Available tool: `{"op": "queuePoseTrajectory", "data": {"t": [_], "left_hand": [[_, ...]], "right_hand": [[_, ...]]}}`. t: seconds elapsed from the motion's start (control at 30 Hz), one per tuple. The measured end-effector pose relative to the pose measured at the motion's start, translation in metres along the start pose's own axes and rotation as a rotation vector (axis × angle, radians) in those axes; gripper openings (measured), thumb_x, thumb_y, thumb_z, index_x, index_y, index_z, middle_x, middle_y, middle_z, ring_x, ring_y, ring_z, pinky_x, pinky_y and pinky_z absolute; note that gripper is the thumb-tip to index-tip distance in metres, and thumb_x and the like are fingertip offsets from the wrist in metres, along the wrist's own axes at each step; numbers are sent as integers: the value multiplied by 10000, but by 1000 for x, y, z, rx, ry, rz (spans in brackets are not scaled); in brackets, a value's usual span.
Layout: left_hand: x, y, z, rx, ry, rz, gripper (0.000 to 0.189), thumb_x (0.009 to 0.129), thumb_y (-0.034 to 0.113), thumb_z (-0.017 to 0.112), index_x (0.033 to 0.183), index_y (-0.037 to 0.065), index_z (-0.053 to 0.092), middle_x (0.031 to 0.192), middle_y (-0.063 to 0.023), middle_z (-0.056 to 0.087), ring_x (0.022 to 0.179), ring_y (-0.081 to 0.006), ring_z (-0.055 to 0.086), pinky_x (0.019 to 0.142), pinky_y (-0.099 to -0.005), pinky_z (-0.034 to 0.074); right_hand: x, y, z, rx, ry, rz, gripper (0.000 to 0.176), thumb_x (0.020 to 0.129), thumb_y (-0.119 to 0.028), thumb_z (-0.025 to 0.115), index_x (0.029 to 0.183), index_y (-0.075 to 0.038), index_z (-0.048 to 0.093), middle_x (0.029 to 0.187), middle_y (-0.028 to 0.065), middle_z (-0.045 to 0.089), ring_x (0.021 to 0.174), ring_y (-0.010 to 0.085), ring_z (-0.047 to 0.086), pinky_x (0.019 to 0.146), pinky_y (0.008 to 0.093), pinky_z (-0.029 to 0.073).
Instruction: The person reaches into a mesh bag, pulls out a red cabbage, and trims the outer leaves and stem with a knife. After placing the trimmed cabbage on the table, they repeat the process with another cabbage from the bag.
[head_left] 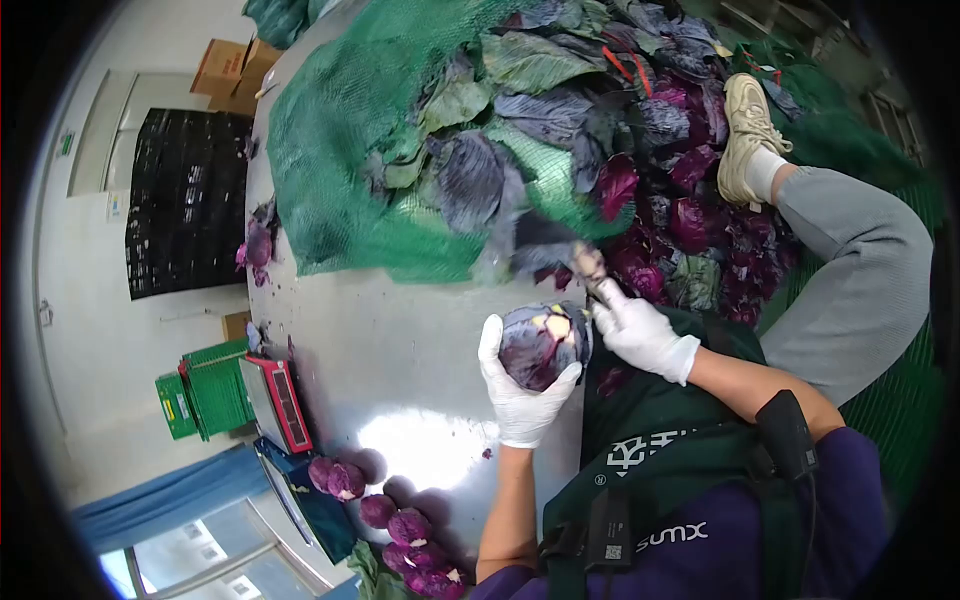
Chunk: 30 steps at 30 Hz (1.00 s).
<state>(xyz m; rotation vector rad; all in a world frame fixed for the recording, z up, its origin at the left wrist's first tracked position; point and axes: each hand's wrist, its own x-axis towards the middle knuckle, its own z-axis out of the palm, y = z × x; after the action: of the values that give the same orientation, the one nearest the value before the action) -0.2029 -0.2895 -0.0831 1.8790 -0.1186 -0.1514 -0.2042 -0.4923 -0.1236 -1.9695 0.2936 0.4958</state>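
Observation:
A red cabbage with dark outer leaves and a pale cut stem rests in my gloved left hand, whose fingers curve around it over the metal table. My gloved right hand is closed around the handle of a knife. Its broad, dark blade is smeared by motion and points toward the leaf pile, just above the cabbage. Loose cabbage leaves spread over green netting beyond both hands, and purple leaf pieces lie heaped beside my right hand.
Peeled red cabbages line the table's near-left side. Beyond them stand a red scale and green crates. Cardboard boxes sit at the upper left. A bent leg with a beige shoe is beside the leaf heap.

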Motion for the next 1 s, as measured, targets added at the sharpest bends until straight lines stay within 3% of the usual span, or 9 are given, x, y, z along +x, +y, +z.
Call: {"op": "queuePoseTrajectory", "data": {"t": [0.03,0.13,0.23,0.3,0.4,0.53,0.67,0.9,1.0], "left_hand": [[-3,4,-7,15,-7,-17,1100,676,80,942,1526,27,246,1416,-142,444,1300,-244,504,1109,-399,443],[-14,13,-20,35,-12,-56,1093,675,49,927,1531,40,248,1415,-134,456,1294,-237,505,1114,-403,440],[-12,0,-17,179,14,-8,1079,674,33,913,1531,40,257,1408,-135,457,1288,-241,505,1117,-401,439],[-1,-2,-5,4,16,5,1072,673,17,902,1536,36,266,1416,-137,461,1295,-245,504,1119,-395,436],[20,-1,7,-28,-82,111,1090,673,43,907,1555,24,267,1447,-160,440,1330,-274,486,1147,-414,402],[36,13,-7,317,-272,358,1134,674,154,926,1583,20,261,1603,-282,245,1454,-437,346,1190,-487,313],[22,19,21,317,-30,212,1098,668,64,894,1562,-13,263,1487,-201,383,1378,-312,435,1148,-415,374],[33,25,20,433,-40,270,1037,687,121,911,1523,-50,321,1483,-219,419,1364,-333,461,1128,-419,392],[27,22,19,390,-42,321,1031,690,148,917,1519,-49,336,1506,-224,409,1402,-352,435,1172,-436,341]], "right_hand": [[0,9,2,123,108,-25,522,1014,-340,485,1516,-217,409,832,299,671,771,517,655,724,596,530],[9,-7,-48,930,239,81,370,1078,-222,464,1442,-196,524,628,-39,487,493,52,451,457,261,416],[22,5,-97,751,404,139,261,1081,-209,467,1236,-74,626,677,-28,507,521,63,460,471,261,408],[-8,-20,-93,400,317,-275,249,1067,-217,496,1174,-57,654,770,16,615,625,86,577,596,278,513],[-27,-38,-64,21,307,-587,397,1015,-205,560,1406,-137,578,1184,200,698,999,399,703,865,452,575],[-14,-31,-45,-93,16,-503,549,1046,-301,498,1571,-184,390,1119,235,696,870,427,696,748,498,571],[-17,-32,-33,-65,107,-688,594,1045,-306,502,1595,-150,341,1012,214,710,799,401,691,689,494,570],[-1,-23,-26,-116,256,-620,474,1062,-318,480,1502,-144,490,1055,183,727,861,366,717,699,444,586],[22,-27,-61,-98,185,-234,374,1097,-343,415,1364,-172,611,913,142,698,749,316,687,641,434,539]]}}
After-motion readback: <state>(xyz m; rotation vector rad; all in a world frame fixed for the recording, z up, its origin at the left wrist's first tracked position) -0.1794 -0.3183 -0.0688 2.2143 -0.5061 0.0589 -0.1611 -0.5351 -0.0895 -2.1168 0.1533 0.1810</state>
